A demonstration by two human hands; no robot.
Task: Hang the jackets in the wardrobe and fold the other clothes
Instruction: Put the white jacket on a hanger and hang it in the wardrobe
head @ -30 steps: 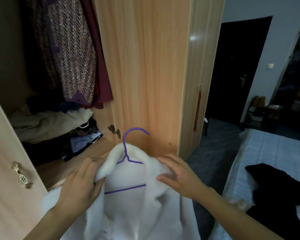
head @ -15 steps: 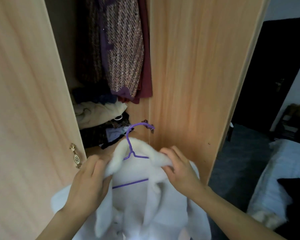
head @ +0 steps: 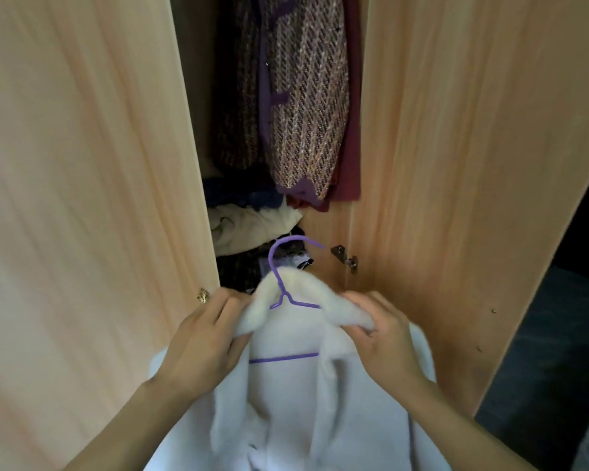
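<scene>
While both hands hold it up, jacket: a white fleecy jacket (head: pixel 296 385) sits on a purple wire hanger (head: pixel 286 283), directly in front of the open light-wood wardrobe (head: pixel 439 164) and below its hanging clothes.
Left hand: the left hand (head: pixel 204 345) grips the jacket's collar on the hanger's left side, fingers (head: pixel 218 311) curled round the fleece.
Right hand: the right hand (head: pixel 381 334) pinches the collar on the hanger's right side, fingers curled over the fabric edge.
Hanger: its hook rises above the collar, pointing towards the wardrobe's right side; the lower bar shows across the jacket's open front.
Wardrobe interior: a brown and purple woven tweed coat (head: pixel 306 96) hangs above the hanger, with a maroon garment (head: pixel 351 130) just behind it.
Pile: a heap of crumpled cream and dark clothes (head: pixel 252 226) lies under the hanging coat, behind the hanger's hook.
Doors: the left wardrobe door (head: pixel 82 198) stands open beside the left hand, its small brass handle (head: pixel 203 295) just beside the knuckles; a metal hinge (head: pixel 346 258) shows to the right of the hook.
</scene>
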